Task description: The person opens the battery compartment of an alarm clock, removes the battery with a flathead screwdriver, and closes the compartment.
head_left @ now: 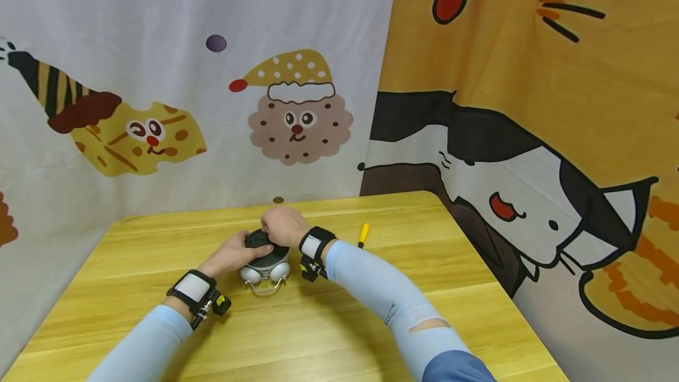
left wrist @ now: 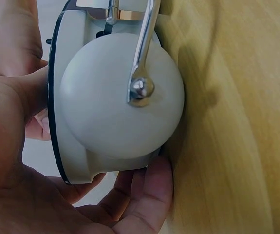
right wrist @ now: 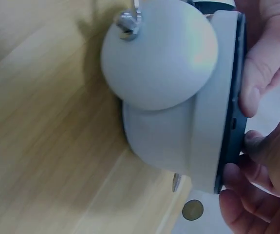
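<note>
A white twin-bell alarm clock (head_left: 264, 270) lies on the table with its black back (head_left: 267, 260) turned up. Its two round bells and metal handle (head_left: 265, 291) point toward me. My left hand (head_left: 230, 256) grips the clock's left side, fingers curled around the body and thumb (right wrist: 251, 100) across the back. From the far right side, my right hand (head_left: 286, 226) holds bent fingers and thumb against the black back near its edge. Whether a small part sits between those fingertips is hidden. A bell (left wrist: 122, 95) fills the middle of the left wrist view.
A screwdriver with a yellow handle (head_left: 363, 233) lies on the wooden table (head_left: 318, 335), right of the clock. Behind the table's far edge hangs a printed cloth (head_left: 159, 46) with cartoon figures, which continues down the right side.
</note>
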A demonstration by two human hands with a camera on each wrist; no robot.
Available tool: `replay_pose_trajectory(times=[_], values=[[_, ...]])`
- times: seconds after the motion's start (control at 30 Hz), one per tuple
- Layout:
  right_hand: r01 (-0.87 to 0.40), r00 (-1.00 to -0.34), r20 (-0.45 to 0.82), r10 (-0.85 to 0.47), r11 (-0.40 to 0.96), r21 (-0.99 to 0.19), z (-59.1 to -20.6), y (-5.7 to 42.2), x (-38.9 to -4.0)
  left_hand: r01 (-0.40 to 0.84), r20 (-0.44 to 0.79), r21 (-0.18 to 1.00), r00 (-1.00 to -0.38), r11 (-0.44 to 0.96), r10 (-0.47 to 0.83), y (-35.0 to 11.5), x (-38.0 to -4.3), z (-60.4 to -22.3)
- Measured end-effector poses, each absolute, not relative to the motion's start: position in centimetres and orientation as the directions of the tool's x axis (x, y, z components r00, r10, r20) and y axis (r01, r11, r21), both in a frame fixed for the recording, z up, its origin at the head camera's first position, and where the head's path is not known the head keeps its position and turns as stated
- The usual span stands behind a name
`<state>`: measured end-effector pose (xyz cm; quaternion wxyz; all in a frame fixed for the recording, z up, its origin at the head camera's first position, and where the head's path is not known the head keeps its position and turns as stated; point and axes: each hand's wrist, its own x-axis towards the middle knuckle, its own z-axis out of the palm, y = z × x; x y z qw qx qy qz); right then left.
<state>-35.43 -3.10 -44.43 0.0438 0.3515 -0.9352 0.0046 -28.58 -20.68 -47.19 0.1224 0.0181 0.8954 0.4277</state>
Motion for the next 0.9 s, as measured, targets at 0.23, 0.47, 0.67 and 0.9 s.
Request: replay_pose_trajectory(times=[0.23,0.47,0.67,0.9], values=[[-0.664,-0.74,0.109,-0.664,0.746,0.038,-44.8,-3.1,-35.6,-0.07,-0.198,0.766,-0.971,0.639,0.132,-20.6,-28.5,-47.0],[-0.646,-0.746,0.169,-0.645,0.762,0.055,-45.2,-3.1,-35.3,-0.072,-0.201,0.771,-0.97,0.633,0.134,-20.6,-28.5,-46.9],[-0.64,-0.734,0.22,-0.643,0.762,0.092,-45.5,-3.1,-35.1,-0.068,-0.198,0.782,-0.97,0.62,0.143,-20.7,-28.6,-46.9],[-0.668,-0.702,0.204,-0.683,0.73,0.144,-45.5,-2.8,-34.7,-0.073,-0.205,0.785,-0.968,0.616,0.147,-20.7,-28.5,-46.9]])
